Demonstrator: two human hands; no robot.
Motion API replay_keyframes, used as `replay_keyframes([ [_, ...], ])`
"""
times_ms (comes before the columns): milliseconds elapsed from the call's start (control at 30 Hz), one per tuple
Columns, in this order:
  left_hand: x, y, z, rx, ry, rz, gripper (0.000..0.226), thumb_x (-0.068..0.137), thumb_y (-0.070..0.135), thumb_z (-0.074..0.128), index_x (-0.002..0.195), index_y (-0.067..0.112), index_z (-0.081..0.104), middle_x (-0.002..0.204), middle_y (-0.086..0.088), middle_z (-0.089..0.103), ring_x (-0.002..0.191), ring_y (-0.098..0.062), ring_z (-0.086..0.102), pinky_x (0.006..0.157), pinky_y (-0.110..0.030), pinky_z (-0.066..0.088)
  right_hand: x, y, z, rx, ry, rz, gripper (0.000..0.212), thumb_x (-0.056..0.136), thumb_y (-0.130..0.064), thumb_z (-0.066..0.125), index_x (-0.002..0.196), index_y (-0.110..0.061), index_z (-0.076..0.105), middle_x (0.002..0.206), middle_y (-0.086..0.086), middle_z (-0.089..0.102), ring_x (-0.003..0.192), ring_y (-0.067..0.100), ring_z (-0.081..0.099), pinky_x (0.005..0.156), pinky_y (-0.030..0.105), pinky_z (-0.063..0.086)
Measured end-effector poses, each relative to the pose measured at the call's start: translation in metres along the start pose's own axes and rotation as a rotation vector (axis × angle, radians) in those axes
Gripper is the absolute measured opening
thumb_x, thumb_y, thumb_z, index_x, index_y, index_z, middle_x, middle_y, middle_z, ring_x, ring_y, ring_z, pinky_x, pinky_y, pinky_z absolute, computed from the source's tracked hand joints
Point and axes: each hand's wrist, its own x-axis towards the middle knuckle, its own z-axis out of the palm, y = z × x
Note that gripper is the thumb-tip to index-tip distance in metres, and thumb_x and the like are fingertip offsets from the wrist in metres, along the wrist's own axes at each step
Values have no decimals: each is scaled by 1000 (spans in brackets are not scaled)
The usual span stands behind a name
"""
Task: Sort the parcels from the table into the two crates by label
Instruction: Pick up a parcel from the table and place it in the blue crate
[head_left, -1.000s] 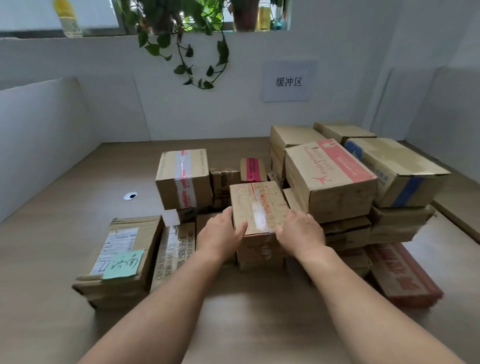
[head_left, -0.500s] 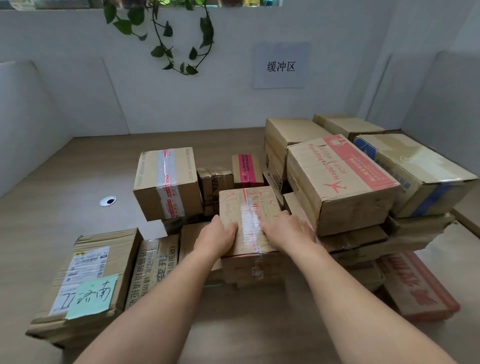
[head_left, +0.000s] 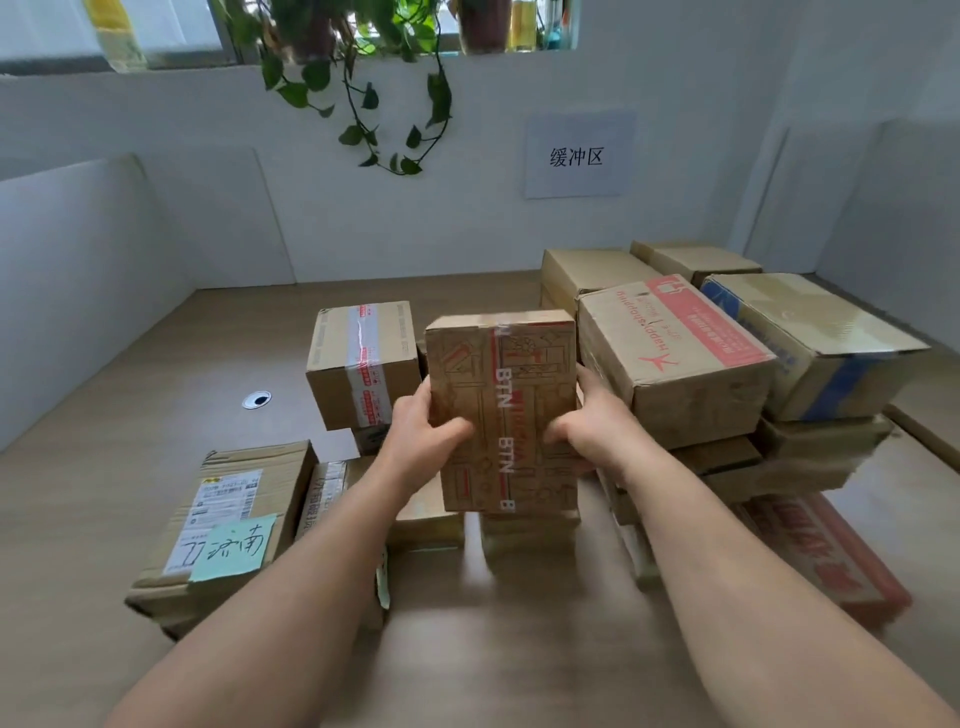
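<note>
Since the earlier frame the parcel (head_left: 503, 410) has risen off the stack and now stands tilted upright, printed face toward the camera, above the table (head_left: 130, 395). Other boxes (head_left: 675, 358) remain piled to the right and behind. Left hand (head_left: 418, 441) and right hand (head_left: 592, 431) grip its opposite sides, thumbs curled onto the front face.

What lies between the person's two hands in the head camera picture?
In the head view, a printed cardboard parcel with red tape marked BTN lies between them. The left hand grips its left side, the right hand its right side.
</note>
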Motion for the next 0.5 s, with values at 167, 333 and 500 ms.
replay_keyframes([
  [167,-35,9,-11,-386,30,-117,52,89,57,46,126,21,50,116,-7,60,112,-24,57,88,-47,52,-32,-1,-22,466,-146,45,43,95,-12,41,134,-25,53,97,7,68,81,27,65,72,38,52],
  [333,-62,3,-19,-531,44,-219,91,73,85,37,110,4,59,95,-10,69,86,-22,68,73,-45,56,-50,8,-34,677,-228,173,56,95,-55,39,116,-8,59,99,16,67,85,29,66,85,50,51],
  [500,-80,9,-13,-505,102,-247,46,94,54,43,119,18,59,93,-1,69,86,-12,64,67,-35,54,-61,14,-13,640,-324,172,48,87,-48,57,123,-16,63,102,10,68,96,24,62,71,36,53],
])
